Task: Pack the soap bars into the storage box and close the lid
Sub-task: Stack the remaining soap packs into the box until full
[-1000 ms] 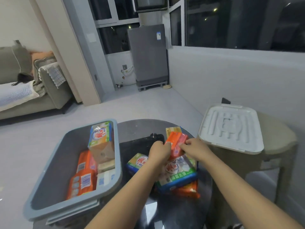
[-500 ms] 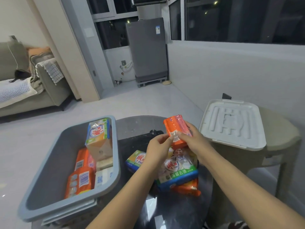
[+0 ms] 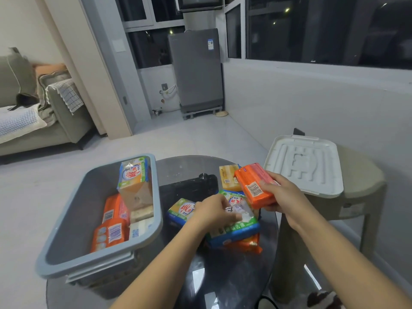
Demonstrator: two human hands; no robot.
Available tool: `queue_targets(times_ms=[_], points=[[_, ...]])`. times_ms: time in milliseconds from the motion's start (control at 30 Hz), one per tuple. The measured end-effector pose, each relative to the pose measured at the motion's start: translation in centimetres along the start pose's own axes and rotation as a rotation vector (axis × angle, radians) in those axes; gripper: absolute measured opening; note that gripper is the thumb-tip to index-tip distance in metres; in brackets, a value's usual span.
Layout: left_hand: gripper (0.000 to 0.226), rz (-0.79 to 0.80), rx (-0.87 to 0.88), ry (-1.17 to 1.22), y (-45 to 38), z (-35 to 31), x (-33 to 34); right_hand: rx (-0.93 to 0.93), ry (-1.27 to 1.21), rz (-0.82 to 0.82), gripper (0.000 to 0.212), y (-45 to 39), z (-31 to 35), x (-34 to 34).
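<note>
An open grey storage box (image 3: 66, 221) stands on the left of a round dark glass table (image 3: 185, 166). Inside it lie several soap packs, among them a tall green-and-yellow pack (image 3: 133, 175) and orange bars (image 3: 110, 234). My right hand (image 3: 282, 192) holds an orange soap bar (image 3: 254, 185) above the pile. My left hand (image 3: 213, 211) rests on a green-and-blue multi-pack (image 3: 236, 230), fingers curled over it. A smaller green pack (image 3: 180, 210), a yellow bar (image 3: 228, 177) and an orange pack (image 3: 247, 244) lie on the table. The white lid (image 3: 305, 163) lies on a stool to the right.
The beige stool (image 3: 361, 186) stands close to the table's right side. A black device (image 3: 189, 186) lies on the table behind the soaps. A sofa (image 3: 44, 121) is at the far left and a grey washing machine (image 3: 196, 70) at the back.
My right hand has lifted the orange bar off the pile and carried it rightwards. My left hand has let go of that bar and dropped onto the green-and-blue multi-pack.
</note>
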State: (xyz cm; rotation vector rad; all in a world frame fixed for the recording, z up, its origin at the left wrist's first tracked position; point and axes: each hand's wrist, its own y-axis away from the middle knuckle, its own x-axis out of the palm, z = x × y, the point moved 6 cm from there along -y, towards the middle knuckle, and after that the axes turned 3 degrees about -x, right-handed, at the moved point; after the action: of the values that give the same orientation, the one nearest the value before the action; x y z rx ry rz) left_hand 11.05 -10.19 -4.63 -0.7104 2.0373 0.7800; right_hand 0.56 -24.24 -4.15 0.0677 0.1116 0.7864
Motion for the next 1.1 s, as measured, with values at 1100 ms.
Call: queue_targets(times_ms=[1100], points=[[0.020,-0.621,0.047,1.296,9.0,4.1,-13.6,-0.338,-0.372,0.257,0.051,3.8,7.0,7.5]])
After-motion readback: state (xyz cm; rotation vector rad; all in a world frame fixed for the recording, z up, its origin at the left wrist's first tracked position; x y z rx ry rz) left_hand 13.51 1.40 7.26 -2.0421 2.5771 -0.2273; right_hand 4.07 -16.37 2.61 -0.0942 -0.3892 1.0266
